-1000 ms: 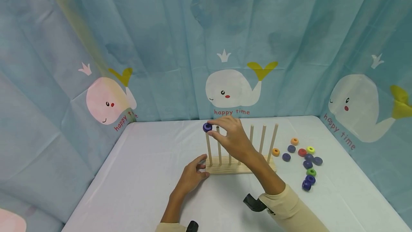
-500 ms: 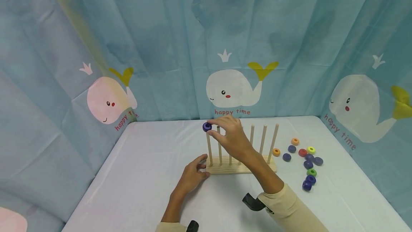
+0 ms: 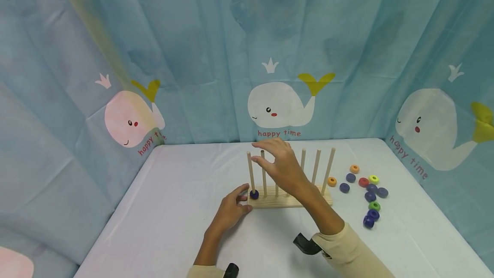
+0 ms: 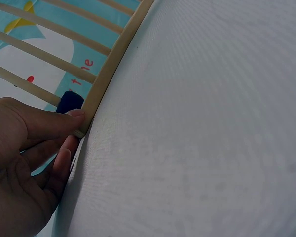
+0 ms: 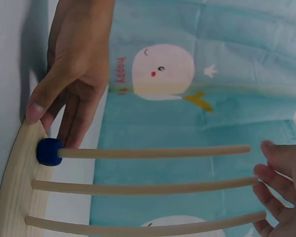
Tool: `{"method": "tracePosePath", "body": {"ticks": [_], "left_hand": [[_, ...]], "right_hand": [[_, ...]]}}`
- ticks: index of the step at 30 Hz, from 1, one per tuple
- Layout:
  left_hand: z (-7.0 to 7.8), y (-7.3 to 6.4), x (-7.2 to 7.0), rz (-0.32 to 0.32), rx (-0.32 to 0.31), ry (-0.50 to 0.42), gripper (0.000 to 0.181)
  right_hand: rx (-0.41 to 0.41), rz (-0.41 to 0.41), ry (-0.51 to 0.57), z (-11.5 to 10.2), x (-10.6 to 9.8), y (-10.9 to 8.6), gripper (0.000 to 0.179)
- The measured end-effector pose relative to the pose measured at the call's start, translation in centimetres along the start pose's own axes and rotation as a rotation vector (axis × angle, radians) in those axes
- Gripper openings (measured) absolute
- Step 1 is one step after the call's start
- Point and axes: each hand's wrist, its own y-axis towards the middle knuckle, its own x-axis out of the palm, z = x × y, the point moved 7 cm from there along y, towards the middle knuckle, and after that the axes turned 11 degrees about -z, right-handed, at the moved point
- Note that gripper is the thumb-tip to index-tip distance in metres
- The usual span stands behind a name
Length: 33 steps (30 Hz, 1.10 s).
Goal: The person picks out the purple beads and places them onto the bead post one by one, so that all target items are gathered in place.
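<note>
A wooden peg rack (image 3: 275, 202) with several upright pegs stands on the table. A dark blue bead (image 3: 254, 194) sits at the foot of its leftmost peg; in the left wrist view the blue bead (image 4: 70, 101) is beside the thumb. My left hand (image 3: 228, 213) grips the rack's left end, thumb in front and fingers behind. Near the peg tops my right hand (image 3: 282, 166) hovers with thumb and fingers spread apart, nothing between them. From the right wrist camera, the right hand (image 5: 286, 190) is close to the tips of the pegs. It hides some middle pegs in the head view.
Loose beads lie right of the rack: orange (image 3: 354, 168), red (image 3: 363, 182), yellow (image 3: 373, 179), green (image 3: 374, 206) and several blue or purple ones (image 3: 368, 221). A whale-printed curtain (image 3: 200, 98) surrounds the white table (image 3: 162, 226).
The blue bead has left the right hand's fingertips and dropped down the leftmost peg to the base. The right hand stays near the peg tops, and the left hand keeps its hold.
</note>
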Motion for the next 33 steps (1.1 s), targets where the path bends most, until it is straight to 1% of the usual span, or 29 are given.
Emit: {"method": "tracePosePath", "body": {"ticks": [7,17,23,33], "left_hand": [[0.1,0.0,0.0,0.002,0.003,-0.006,0.069],[0.0,-0.1,-0.1,0.002,0.013,-0.01,0.069],[0.0,-0.1,-0.1,0.007,0.004,-0.001,0.069],[-0.1,0.0,-0.1,0.019,0.009,0.012,0.068]], "right_hand": [[-0.013,0.053,0.01,-0.1,-1.6,-0.9,0.036],[-0.005,0.124,-0.014,0.4,-3.9,-3.1,0.036],[0.044,0.169,-0.012,1.3,-5.3,-4.9,0.036],[0.123,0.196,0.004,3.0,-7.2,-7.9,0.034]]}}
